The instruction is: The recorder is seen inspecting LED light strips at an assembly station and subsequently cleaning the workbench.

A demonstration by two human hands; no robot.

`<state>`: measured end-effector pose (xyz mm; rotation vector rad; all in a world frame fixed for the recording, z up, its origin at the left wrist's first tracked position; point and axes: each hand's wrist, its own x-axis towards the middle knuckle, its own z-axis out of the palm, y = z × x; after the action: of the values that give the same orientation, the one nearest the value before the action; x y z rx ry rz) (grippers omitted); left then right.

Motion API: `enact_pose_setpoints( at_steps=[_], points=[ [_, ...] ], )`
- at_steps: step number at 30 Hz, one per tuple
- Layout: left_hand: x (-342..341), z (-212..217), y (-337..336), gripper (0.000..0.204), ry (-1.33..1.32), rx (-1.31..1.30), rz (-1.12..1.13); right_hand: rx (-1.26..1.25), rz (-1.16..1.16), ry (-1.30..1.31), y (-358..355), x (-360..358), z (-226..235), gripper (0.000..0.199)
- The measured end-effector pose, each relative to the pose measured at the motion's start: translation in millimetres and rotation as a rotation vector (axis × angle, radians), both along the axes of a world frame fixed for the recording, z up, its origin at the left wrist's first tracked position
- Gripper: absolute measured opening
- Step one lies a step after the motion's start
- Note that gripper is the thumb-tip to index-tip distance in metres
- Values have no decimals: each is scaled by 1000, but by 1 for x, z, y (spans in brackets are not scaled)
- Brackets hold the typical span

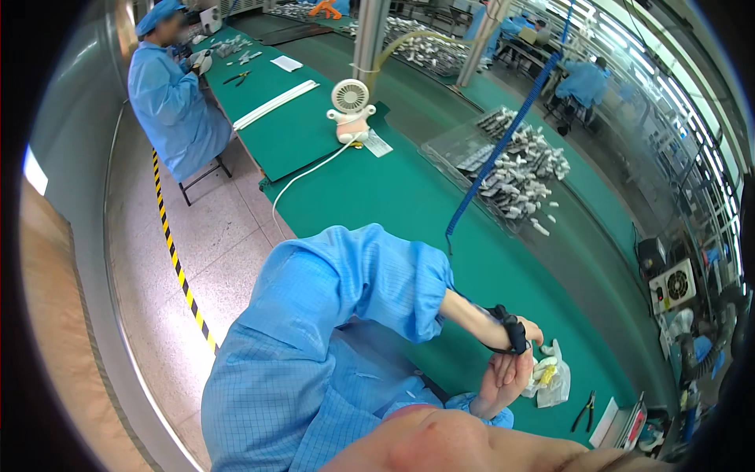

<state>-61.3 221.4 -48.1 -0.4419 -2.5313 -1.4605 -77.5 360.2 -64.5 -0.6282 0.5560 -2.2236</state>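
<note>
My left arm, in a blue gridded sleeve, reaches across to the right. A black wrist strap (514, 333) circles its wrist. My left hand (533, 331) is bent beyond the strap, with most of its fingers hidden. Just below, my right hand (507, 381) has its fingers bent together, their tips against the strap's lower edge. Close beside both hands on the green table lies a crumpled clear plastic bag (557, 387) with white and yellowish pieces, too small to name. A pair of black-handled pliers (583, 412) rests to the right of it.
A white fan (351, 110) stands on the green table (330, 203), its cable trailing over the edge. Far right of it, a clear tray (448, 161) holds many grey-white parts. A blue coiled hose (503, 145) hangs over the table. One person (169, 102) sits at far left.
</note>
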Motion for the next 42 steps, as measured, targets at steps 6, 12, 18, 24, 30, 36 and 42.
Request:
enact_pose_setpoints(
  at_steps=[6,12,18,24,30,36,42],
  points=[
    [34,11,-17,58,-472,418,-268,454,-217,66,-14,30,23,18],
    [-3,-6,-35,59,-845,1062,-73,574,-357,525,-37,40,21,33],
    [-5,14,-28,39,-576,992,68,532,-637,649,-54,47,-3,62],
    [-1,12,-24,34,-611,1017,97,680,-667,921,-41,35,0,38],
    [-3,11,-23,32,-596,1043,117,681,-783,988,-42,35,5,24],
    [-5,7,-16,30,-601,975,62,545,-839,1108,-49,38,6,19],
    [4,6,-16,32,-714,957,-105,438,-1003,1121,-39,20,8,15]
  ],
)
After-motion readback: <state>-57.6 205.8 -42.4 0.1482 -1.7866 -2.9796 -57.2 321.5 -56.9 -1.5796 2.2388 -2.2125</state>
